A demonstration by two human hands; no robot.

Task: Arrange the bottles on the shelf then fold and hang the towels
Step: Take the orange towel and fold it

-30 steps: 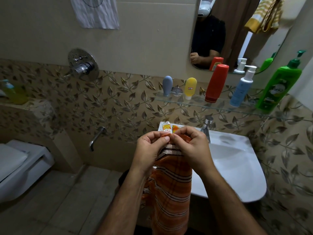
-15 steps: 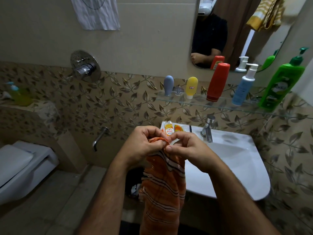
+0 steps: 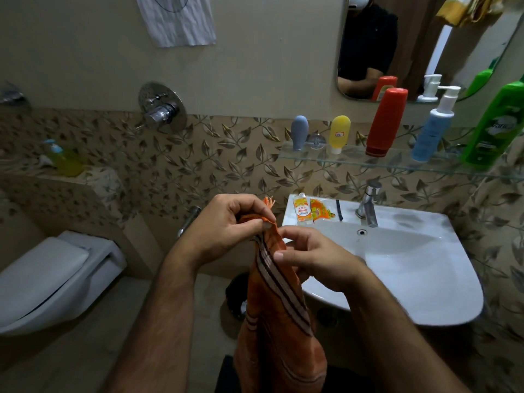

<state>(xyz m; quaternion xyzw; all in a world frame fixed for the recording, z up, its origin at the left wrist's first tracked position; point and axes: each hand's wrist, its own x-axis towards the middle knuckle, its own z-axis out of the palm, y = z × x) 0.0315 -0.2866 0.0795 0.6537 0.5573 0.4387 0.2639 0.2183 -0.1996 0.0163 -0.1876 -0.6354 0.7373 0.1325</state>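
An orange striped towel (image 3: 278, 313) hangs in front of me, bunched at its top. My left hand (image 3: 226, 225) grips that top corner, and a bit of fringe sticks up above the fingers. My right hand (image 3: 312, 253) pinches the towel's edge just below and to the right. On the glass shelf (image 3: 354, 163) stand a grey bottle (image 3: 299, 132), a yellow bottle (image 3: 339, 134), a red bottle (image 3: 386, 121), a blue pump bottle (image 3: 433, 129) and a green bottle (image 3: 494, 129). A white cloth (image 3: 175, 19) hangs on the wall at the top.
A white sink (image 3: 411, 259) with a tap (image 3: 368, 207) is at the right, sachets (image 3: 312, 212) lying on its rim. A toilet (image 3: 48, 279) stands at the left. A wall valve (image 3: 161, 109) and a mirror (image 3: 411, 46) are above. A yellow towel (image 3: 467, 8) shows in the mirror.
My left hand has lifted the towel's corner up and left. My right hand has slid down along the edge, so the hands are now apart. The view has shifted right.
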